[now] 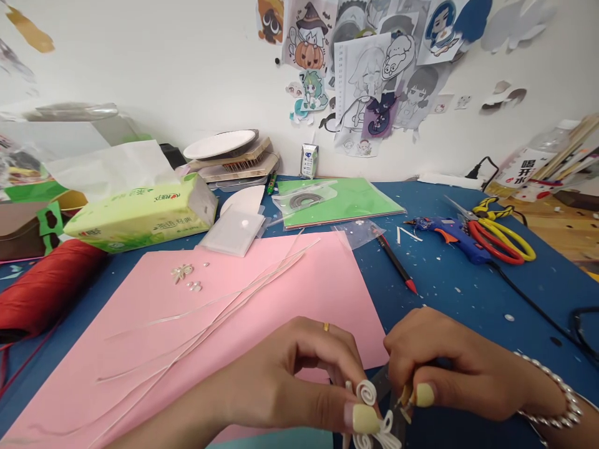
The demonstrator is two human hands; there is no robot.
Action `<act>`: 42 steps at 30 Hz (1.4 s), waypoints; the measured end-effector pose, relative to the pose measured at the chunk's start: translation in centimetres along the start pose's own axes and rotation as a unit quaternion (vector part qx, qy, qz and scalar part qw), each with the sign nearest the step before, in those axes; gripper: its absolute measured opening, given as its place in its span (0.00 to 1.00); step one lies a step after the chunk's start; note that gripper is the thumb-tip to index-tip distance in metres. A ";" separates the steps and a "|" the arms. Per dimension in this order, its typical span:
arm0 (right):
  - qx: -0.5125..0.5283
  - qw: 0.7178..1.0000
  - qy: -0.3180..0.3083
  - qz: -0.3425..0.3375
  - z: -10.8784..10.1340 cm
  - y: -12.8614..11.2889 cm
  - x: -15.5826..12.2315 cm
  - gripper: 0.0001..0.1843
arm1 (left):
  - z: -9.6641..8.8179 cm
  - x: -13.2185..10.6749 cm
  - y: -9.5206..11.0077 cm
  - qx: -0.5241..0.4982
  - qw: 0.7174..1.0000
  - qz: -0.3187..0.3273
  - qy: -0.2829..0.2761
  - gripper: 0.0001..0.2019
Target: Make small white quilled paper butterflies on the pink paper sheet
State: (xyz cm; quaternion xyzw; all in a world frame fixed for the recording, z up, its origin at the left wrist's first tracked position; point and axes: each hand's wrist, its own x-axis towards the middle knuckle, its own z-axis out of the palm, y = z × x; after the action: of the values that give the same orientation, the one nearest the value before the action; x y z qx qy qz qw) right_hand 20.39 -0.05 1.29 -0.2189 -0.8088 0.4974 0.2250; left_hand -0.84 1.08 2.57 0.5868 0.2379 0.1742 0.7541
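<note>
Head view: left hand (299, 380) pinched on white curl (366, 393), on side facing right hand (442, 365). Right hand clamped on small tan piece (406, 400), just right of curl; cannot tell whether they touch.

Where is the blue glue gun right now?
In the head view, the blue glue gun lies on the right side of the blue table, beyond the right hand and right beside the scissors.
</note>
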 end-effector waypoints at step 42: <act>0.345 0.910 -0.136 0.187 1.5 1.5 0.6 0.23 | 0.4 0.2 -0.9 -0.047 0.998 -0.030 -0.035 0.06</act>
State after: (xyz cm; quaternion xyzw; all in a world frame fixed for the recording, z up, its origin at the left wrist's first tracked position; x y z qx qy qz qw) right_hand 19.23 -0.12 -0.52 -0.2049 -0.5541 0.8031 0.0775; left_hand -0.46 0.64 1.72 0.5491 0.2198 0.1420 0.7937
